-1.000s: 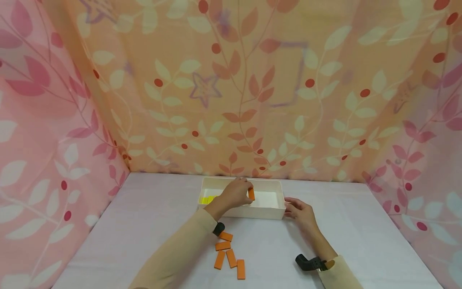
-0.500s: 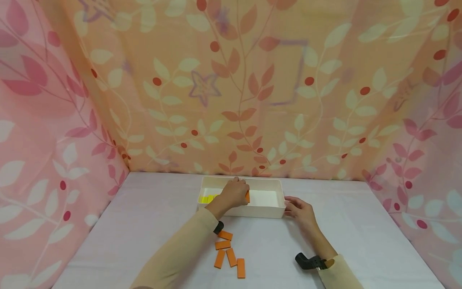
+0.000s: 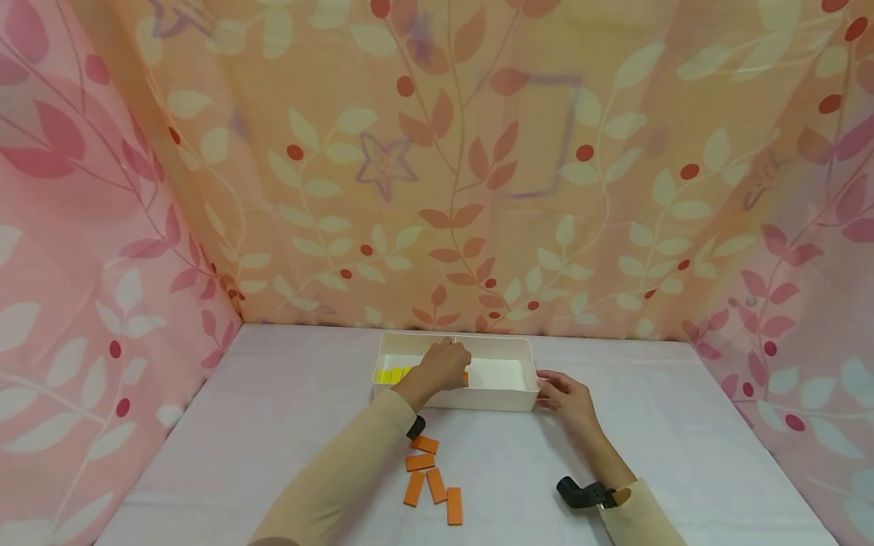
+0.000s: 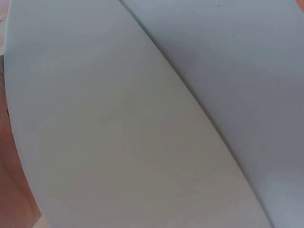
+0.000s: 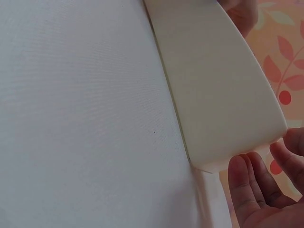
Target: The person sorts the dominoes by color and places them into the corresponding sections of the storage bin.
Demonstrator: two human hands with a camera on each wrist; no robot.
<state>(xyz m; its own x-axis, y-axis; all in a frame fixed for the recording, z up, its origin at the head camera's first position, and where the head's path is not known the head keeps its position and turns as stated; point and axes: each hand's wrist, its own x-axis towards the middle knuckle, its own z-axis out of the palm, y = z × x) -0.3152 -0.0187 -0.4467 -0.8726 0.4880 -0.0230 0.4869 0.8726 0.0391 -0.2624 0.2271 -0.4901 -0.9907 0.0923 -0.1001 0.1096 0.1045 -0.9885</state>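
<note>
A white rectangular box (image 3: 501, 399) stands at the back of the table, its long side wall (image 4: 118, 118) filling much of the left wrist view. My left hand (image 3: 444, 365) reaches inside it and pinches an orange tile (image 3: 466, 379), mostly hidden by the fingers. Left of that hand, several yellow tiles (image 3: 394, 375) stand in a row along the box's near wall. The fingertips of my right hand (image 3: 567, 398) touch the right end of the box; the right wrist view shows these fingers (image 5: 242, 183) lightly bent against the end wall (image 5: 218, 162).
Several orange tiles (image 3: 435, 485) lie loosely on the white tablecloth (image 3: 519, 470), in front of the box and near the left forearm. A thin divider (image 3: 455, 341) shows inside the box. Patterned curtains (image 3: 437, 250) close off the back and both sides.
My left hand has lowered into the box and shifted slightly left with the orange tile, which now shows less. The right hand has stayed at the box's end.
</note>
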